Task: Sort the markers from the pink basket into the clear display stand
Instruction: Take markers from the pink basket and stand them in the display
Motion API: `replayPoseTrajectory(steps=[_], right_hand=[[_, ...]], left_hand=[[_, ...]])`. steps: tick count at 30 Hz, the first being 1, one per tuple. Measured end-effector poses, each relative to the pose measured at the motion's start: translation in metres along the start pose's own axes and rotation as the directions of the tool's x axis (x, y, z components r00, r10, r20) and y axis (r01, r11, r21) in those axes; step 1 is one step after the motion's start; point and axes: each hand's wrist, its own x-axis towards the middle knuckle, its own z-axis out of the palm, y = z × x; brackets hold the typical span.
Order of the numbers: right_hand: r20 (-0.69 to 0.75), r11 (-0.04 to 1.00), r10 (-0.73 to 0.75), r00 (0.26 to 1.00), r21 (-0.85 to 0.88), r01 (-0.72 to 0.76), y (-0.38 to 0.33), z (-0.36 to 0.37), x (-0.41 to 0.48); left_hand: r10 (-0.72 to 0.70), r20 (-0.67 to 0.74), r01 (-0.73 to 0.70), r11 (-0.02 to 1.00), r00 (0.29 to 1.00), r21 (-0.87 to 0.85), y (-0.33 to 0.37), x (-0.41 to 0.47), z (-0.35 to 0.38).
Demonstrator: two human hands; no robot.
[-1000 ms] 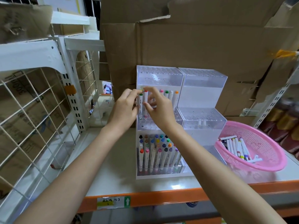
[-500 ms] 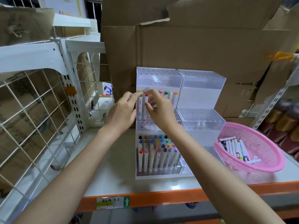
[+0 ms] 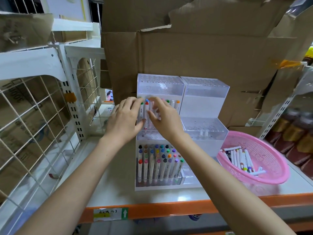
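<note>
Closest to you, below and right of your fingers (image 3: pixel 133 101), the pink basket (image 3: pixel 271 150) sits on the shelf (image 3: pixel 115 180) with a loose pile of markers (image 3: pixel 237 158) in it, so there's plenty left to sort. Straight below your fingers, the bottom tier of the clear display stand (image 3: pixel 160 85) is packed with a full block of markers (image 3: pixel 157 165).

Your left hand (image 3: pixel 124 121) is curled round the green-capped marker (image 3: pixel 141 111) on the middle tier, forefinger over the top, thumb low on the barrel. Your right hand (image 3: pixel 166 121) is just beside it, thumb against the blue-capped marker (image 3: pixel 146 109). It's smeared with blur, so I can't tell if it's actually pinching anything.

What I'd worry about: both hands are crammed into one corner, so a nudge sideways could tilt the neighbours that are only half seated. And a marker that misses its hole could drop onto the tier below.

Hard to see: the holes under your palms, and the caps behind your right fingers. Right of your fingers, the other half of the stand (image 3: pixel 205 100) has two pale stubs (image 3: pixel 204 133) poking up; markers, probably. Beyond your fingers, the top tier looks unfilled, with cardboard (image 3: pixel 203 53) behind it.
</note>
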Motion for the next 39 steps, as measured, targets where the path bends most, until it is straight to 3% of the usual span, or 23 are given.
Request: replayPoseTrajectory(steps=[8,17,24,28,34,39], right_hand=[[-0.008,0.972,0.008,1.0,-0.235,-0.01,0.047,-0.051,-0.024],[0.019,0.9,0.195,0.981,-0.4,-0.172,0.141,-0.137,-0.103],[0.103,0.839,0.405,0.908,-0.436,-0.325,0.216,-0.181,-0.171],[0.195,0.786,0.516,0.834,-0.495,-0.371,0.249,-0.188,-0.191],[0.276,0.739,0.62,0.735,-0.521,-0.428,0.278,-0.186,-0.193],[0.348,0.749,0.63,0.694,-0.509,-0.425,0.292,-0.174,-0.182]], left_hand=[[0.079,-0.041,-0.075,0.993,0.996,0.09,0.075,0.013,0.015],[0.206,0.087,-0.202,0.978,0.975,-0.052,0.202,0.023,0.083],[0.331,0.125,-0.324,0.943,0.935,-0.075,0.288,0.019,0.14],[0.343,0.242,-0.328,0.939,0.908,-0.104,0.31,0.015,0.174],[0.143,0.586,-0.133,0.989,0.798,-0.061,0.318,0.018,0.206],[0.022,0.689,-0.052,0.998,0.724,0.023,0.319,0.026,0.223]])
